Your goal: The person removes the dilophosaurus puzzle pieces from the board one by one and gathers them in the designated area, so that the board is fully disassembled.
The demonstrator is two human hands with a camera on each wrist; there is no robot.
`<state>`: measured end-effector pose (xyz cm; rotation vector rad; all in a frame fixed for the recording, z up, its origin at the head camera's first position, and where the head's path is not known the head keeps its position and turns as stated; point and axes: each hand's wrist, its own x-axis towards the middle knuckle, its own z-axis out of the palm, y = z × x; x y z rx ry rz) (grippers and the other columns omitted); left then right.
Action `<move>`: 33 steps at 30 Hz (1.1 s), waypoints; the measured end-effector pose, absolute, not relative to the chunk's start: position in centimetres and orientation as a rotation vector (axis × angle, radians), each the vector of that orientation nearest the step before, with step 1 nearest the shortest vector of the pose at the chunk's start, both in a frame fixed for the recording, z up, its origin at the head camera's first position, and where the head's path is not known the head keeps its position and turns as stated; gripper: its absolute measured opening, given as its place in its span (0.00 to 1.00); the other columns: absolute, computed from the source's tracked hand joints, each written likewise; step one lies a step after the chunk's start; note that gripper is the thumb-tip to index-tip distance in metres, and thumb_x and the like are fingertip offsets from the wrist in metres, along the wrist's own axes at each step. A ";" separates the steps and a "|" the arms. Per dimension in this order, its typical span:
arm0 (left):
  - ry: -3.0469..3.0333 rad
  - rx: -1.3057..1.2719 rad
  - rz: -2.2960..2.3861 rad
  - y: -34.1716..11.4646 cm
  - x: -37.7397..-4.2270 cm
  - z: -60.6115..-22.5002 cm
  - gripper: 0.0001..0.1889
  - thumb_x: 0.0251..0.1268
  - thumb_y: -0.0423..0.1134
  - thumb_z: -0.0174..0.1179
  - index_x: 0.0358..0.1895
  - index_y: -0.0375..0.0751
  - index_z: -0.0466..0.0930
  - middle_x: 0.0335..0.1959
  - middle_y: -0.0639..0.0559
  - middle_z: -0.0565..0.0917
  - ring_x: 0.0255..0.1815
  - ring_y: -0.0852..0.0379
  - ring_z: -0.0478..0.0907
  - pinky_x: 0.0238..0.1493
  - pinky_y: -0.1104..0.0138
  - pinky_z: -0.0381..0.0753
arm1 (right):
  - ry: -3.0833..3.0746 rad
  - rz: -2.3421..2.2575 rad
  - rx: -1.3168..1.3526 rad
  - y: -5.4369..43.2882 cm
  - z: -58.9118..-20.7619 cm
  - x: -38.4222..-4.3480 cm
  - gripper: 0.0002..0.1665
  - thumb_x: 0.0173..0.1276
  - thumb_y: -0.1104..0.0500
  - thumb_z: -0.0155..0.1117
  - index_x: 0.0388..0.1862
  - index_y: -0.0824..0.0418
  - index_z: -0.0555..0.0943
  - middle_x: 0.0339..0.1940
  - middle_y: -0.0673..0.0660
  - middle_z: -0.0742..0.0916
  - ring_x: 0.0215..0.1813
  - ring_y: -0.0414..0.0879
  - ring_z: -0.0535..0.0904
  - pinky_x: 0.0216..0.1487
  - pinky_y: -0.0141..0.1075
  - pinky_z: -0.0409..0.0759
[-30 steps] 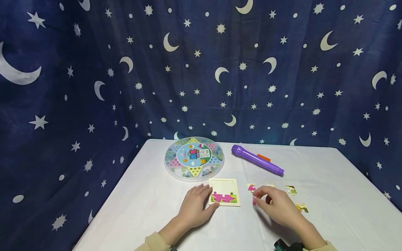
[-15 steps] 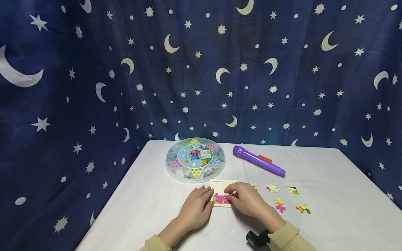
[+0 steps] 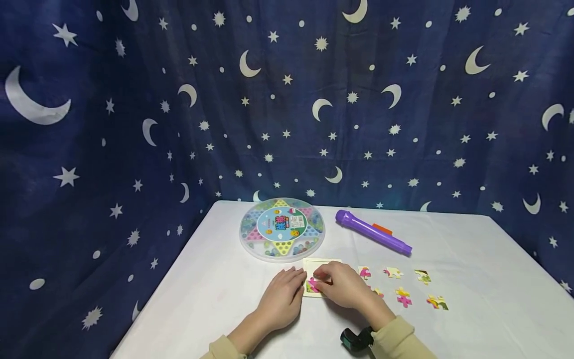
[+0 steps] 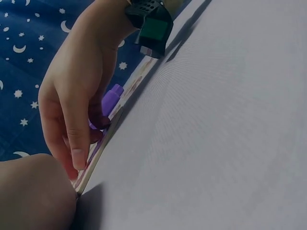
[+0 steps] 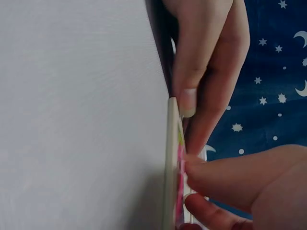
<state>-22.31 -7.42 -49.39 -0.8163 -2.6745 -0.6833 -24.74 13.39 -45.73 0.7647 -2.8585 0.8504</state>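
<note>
A square cream puzzle tray lies on the white table with pink and green pieces in its lower part. My left hand rests along its left side, fingers fairly straight, thumb at the rim in the right wrist view. Over the tray is my right hand, fingers bent, thumb and fingertips at the pink puzzle piece. Whether they pinch it or only press it is hidden. Loose puzzle pieces lie right of the tray, among them a pink-and-yellow piece and a yellow-green piece.
Behind the tray is a round clear-lidded Chinese checkers set with marbles. A purple toy microphone lies at the back right, an orange item beside it. A starry blue curtain borders the table's back and left.
My right hand has moved left from the loose pieces to over the tray, then slightly farther left. My left hand stays by the tray; its thumb has drawn back toward the fingers.
</note>
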 end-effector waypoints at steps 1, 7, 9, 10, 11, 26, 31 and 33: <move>-2.666 -0.819 -0.684 -7.4 -22.3 -49.4 0.19 0.76 0.37 0.53 0.65 0.34 0.79 0.65 0.44 0.80 0.72 0.44 0.71 0.75 0.47 0.63 | -2.866 0.839 0.771 13.4 -45.7 -24.7 0.09 0.65 0.58 0.75 0.44 0.57 0.89 0.36 0.48 0.87 0.41 0.46 0.83 0.45 0.49 0.82; -2.664 -0.821 -0.705 -7.3 -22.2 -49.8 0.19 0.76 0.36 0.54 0.65 0.34 0.80 0.65 0.44 0.80 0.71 0.44 0.72 0.74 0.47 0.64 | -2.902 0.780 0.801 13.3 -46.1 -24.6 0.09 0.66 0.58 0.74 0.45 0.54 0.90 0.34 0.45 0.85 0.41 0.45 0.82 0.46 0.49 0.82; -2.664 -0.822 -0.711 -7.3 -22.3 -49.9 0.19 0.76 0.36 0.54 0.65 0.34 0.80 0.65 0.44 0.80 0.71 0.44 0.72 0.74 0.47 0.64 | -2.897 0.789 0.802 13.3 -46.2 -24.6 0.09 0.65 0.59 0.74 0.44 0.53 0.90 0.34 0.45 0.86 0.42 0.45 0.82 0.47 0.49 0.82; -2.661 -0.823 -0.711 -7.4 -22.3 -49.9 0.19 0.76 0.36 0.54 0.65 0.34 0.80 0.65 0.44 0.81 0.71 0.44 0.72 0.74 0.47 0.64 | -2.893 0.802 0.804 13.3 -46.3 -24.6 0.09 0.65 0.59 0.74 0.44 0.53 0.90 0.34 0.44 0.86 0.42 0.45 0.82 0.47 0.49 0.82; -2.661 -0.823 -0.713 -7.4 -22.3 -49.9 0.19 0.76 0.36 0.54 0.65 0.34 0.80 0.65 0.45 0.81 0.71 0.44 0.72 0.74 0.47 0.64 | -2.891 0.813 0.806 13.3 -46.3 -24.7 0.09 0.65 0.60 0.74 0.44 0.53 0.90 0.34 0.44 0.86 0.42 0.45 0.82 0.47 0.49 0.82; -2.657 -0.836 -0.710 -7.5 -22.5 -49.7 0.19 0.76 0.37 0.55 0.64 0.34 0.80 0.64 0.45 0.81 0.70 0.44 0.72 0.74 0.47 0.64 | -2.880 0.939 0.767 13.0 -46.4 -24.5 0.06 0.66 0.66 0.69 0.40 0.58 0.84 0.32 0.47 0.81 0.37 0.44 0.77 0.40 0.46 0.78; -2.658 -0.830 -0.697 -7.5 -22.6 -49.7 0.19 0.76 0.37 0.55 0.64 0.35 0.80 0.64 0.45 0.81 0.70 0.45 0.72 0.74 0.48 0.65 | -2.875 0.953 0.780 13.0 -46.0 -24.3 0.11 0.62 0.71 0.63 0.42 0.60 0.85 0.38 0.52 0.83 0.45 0.51 0.81 0.49 0.53 0.81; -2.659 -0.825 -0.696 -7.6 -22.6 -49.7 0.19 0.76 0.38 0.55 0.64 0.36 0.80 0.64 0.46 0.81 0.70 0.45 0.72 0.74 0.48 0.65 | -2.874 0.961 0.784 13.0 -45.9 -24.3 0.13 0.60 0.72 0.61 0.42 0.61 0.85 0.40 0.54 0.84 0.48 0.54 0.82 0.53 0.55 0.80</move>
